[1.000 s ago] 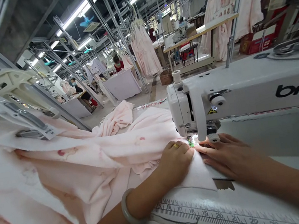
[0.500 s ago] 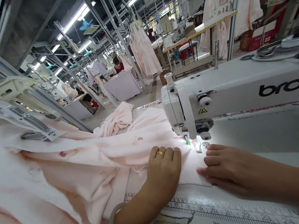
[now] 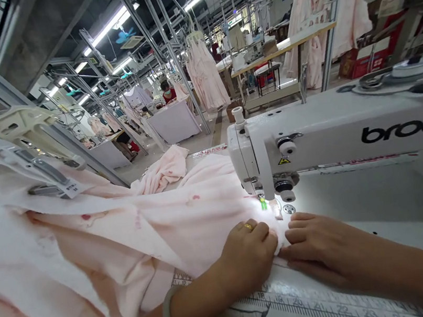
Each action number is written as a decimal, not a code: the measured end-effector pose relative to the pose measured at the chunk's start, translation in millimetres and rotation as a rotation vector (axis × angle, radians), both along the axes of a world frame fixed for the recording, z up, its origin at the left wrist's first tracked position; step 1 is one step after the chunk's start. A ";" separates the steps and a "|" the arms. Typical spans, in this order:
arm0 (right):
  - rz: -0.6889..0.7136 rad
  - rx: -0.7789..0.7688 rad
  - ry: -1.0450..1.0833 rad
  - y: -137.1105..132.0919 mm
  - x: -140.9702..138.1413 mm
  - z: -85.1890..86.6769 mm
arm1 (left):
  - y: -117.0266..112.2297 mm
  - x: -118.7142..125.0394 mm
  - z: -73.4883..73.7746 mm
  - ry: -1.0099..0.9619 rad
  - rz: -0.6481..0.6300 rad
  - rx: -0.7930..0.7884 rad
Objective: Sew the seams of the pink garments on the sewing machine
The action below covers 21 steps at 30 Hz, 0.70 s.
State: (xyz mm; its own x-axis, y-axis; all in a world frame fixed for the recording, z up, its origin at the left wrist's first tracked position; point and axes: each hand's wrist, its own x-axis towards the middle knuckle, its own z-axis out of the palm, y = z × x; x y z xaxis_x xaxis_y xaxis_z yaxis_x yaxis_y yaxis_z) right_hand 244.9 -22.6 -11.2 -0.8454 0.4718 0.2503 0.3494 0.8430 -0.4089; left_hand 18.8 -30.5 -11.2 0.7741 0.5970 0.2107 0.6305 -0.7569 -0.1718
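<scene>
A big pale pink fabric (image 3: 128, 240) with small red prints lies heaped over the sewing table to my left. My left hand (image 3: 249, 251), with a gold ring and a jade bangle on the wrist, is curled and presses the fabric's edge just in front of the presser foot (image 3: 275, 210). My right hand (image 3: 315, 243) lies flat beside it with fingers stretched out, its tips touching the same edge. The white sewing machine (image 3: 335, 134) stands right behind both hands, its lamp lighting the needle area.
A printed ruler strip (image 3: 316, 304) runs along the table's near edge. A white plastic frame (image 3: 7, 152) sits at the left over the fabric. Behind are hanging pink garments (image 3: 204, 72), other sewing tables, metal racks, and a seated person in red (image 3: 166, 92).
Both hands slid back from the needle along the fabric, then drew together; the left hand's fingers curled and now touch the right hand's fingertips at the fabric edge.
</scene>
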 end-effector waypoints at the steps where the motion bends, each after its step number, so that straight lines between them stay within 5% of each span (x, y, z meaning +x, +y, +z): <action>1: -0.021 0.004 0.006 0.8 0.0 -1.4 | 5.3 -0.2 0.2 0.014 0.000 -0.002; 7: -0.089 0.024 0.019 9.1 0.3 -5.1 | 29.8 1.0 7.0 0.029 0.043 -0.061; 14: -0.063 -0.003 0.024 12.5 3.3 -2.8 | 16.6 -7.6 14.3 -0.169 0.056 -0.143; 21: -0.006 -0.033 0.029 11.2 5.3 1.1 | 15.2 -12.9 7.8 -0.238 -0.018 -0.062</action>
State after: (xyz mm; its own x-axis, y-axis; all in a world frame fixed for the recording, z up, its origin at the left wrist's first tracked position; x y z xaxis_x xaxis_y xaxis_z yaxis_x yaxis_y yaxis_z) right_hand 250.2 -11.5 -10.1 -0.8350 0.4854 0.2589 0.3424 0.8269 -0.4461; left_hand 5.9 -15.3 -3.4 0.7178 0.6010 0.3517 0.6339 -0.7729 0.0270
